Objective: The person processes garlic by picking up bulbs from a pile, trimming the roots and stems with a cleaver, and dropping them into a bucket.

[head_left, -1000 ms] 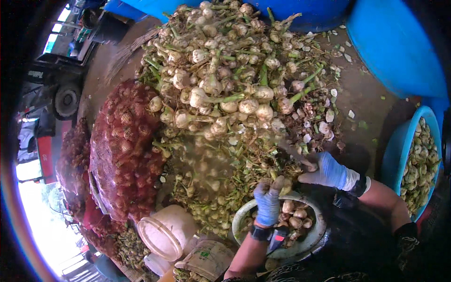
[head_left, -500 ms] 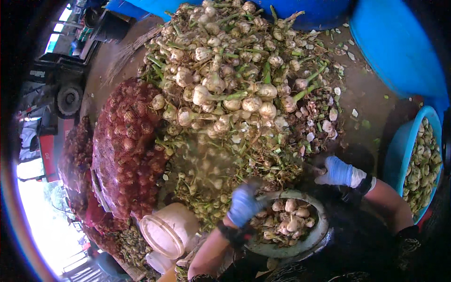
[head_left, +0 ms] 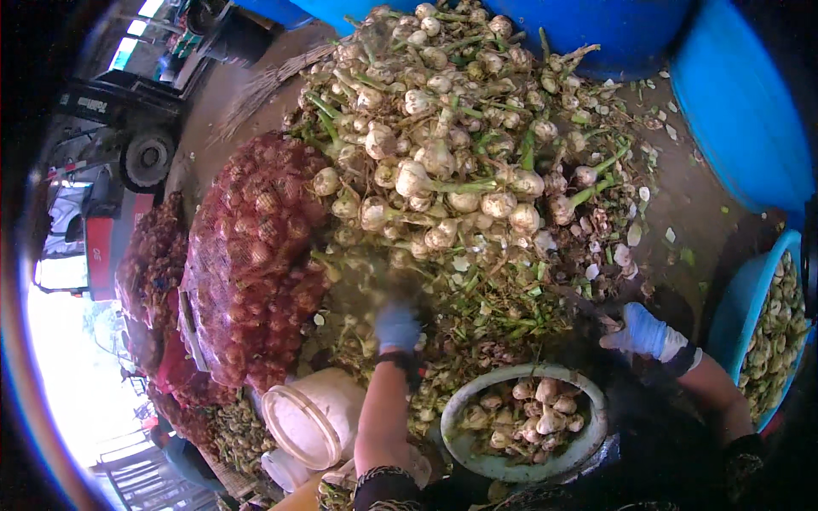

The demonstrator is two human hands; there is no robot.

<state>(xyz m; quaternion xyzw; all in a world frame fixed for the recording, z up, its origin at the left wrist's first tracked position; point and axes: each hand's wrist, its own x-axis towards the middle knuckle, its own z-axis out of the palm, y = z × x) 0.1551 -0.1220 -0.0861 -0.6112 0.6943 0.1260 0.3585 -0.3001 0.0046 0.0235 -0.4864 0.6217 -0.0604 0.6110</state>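
Observation:
My left hand (head_left: 397, 329), in a blue-palmed glove, reaches over the low heap of trimmed garlic and scraps (head_left: 358, 311) in front of me. Motion smears its fingers, so I cannot tell whether they grip anything. My right hand (head_left: 641, 331), gloved the same way, is closed to the right of the basin, near the dark edge of the scraps. What it holds is too dark to make out. Between my forearms, close to my body, sits a round pale basin (head_left: 453, 407) with cut garlic bulbs (head_left: 545, 409) in it.
A large pile of garlic with stalks (head_left: 443, 162) rises ahead. Red mesh sacks of bulbs (head_left: 256, 255) stand at left, beside a white bucket (head_left: 285, 426) on its side. A light-blue tub of garlic (head_left: 740, 315) is at right. Blue barrels (head_left: 588, 34) line the back.
My left hand has moved from the basin's rim away to the left, over the low heap. The right hand stays near its place. The whole view has shifted slightly.

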